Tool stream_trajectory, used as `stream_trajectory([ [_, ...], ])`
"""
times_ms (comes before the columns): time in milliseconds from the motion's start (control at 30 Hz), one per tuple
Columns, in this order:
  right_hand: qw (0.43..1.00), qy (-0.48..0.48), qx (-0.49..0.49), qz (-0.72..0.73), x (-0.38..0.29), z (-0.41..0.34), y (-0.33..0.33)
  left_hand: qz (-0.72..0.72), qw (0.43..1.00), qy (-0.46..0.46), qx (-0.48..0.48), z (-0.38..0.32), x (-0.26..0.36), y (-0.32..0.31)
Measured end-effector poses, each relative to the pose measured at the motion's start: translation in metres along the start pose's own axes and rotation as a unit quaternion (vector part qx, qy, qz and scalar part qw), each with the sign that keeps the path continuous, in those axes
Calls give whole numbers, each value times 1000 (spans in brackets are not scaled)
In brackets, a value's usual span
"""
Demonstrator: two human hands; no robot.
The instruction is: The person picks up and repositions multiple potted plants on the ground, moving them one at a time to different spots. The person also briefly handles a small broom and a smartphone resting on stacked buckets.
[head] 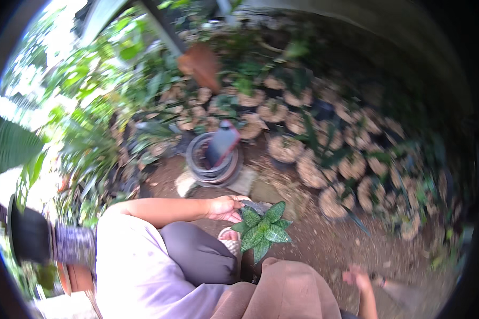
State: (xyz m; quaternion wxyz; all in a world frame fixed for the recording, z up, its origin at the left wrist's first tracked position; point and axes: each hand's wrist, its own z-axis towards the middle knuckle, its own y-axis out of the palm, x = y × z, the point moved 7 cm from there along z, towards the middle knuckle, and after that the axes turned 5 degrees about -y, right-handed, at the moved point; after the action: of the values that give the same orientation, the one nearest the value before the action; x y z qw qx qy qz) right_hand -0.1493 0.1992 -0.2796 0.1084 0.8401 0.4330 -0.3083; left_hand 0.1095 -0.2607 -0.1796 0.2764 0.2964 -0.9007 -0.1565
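Observation:
Over the ground between my knees, my left hand point(225, 208) grips the edge of a dark grey plant pot or grow bag point(256, 206), mostly hidden by leaves. From it spreads a rosette plant point(263, 229) with mottled green leaves. Low on the right, my right hand point(357, 277) is blurred, with its fingers apart and nothing seen in it. Beside that hand lies a blurred tool point(401, 294) with a flat greyish blade, perhaps a trowel, on the soil.
Ahead, a phone point(222, 145) with a reddish edge leans in a round container point(213, 181) near stone slabs point(242, 181). Several pots with pale brown chunky filling point(285, 148) crowd the right and back. Dense foliage point(92, 155) lines the left. A dark pot point(28, 231) is behind my left arm.

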Motion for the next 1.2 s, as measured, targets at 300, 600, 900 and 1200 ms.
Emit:
stream_trajectory([
  [300, 992, 85, -73, -60, 13, 9, 6, -360, 850, 339, 180, -137, -85, -133],
  [600, 984, 128, -49, -117, 15, 32, 12, -563, 599, 530, 207, -187, -126, -311],
  [900, 974, 165, -20, -153, 9, 34, 37, -616, 443, 584, 288, -175, -136, -421],
  [1200, 967, 189, 1, -172, 7, 32, 42, -608, 402, 586, 354, -163, -148, -468],
])
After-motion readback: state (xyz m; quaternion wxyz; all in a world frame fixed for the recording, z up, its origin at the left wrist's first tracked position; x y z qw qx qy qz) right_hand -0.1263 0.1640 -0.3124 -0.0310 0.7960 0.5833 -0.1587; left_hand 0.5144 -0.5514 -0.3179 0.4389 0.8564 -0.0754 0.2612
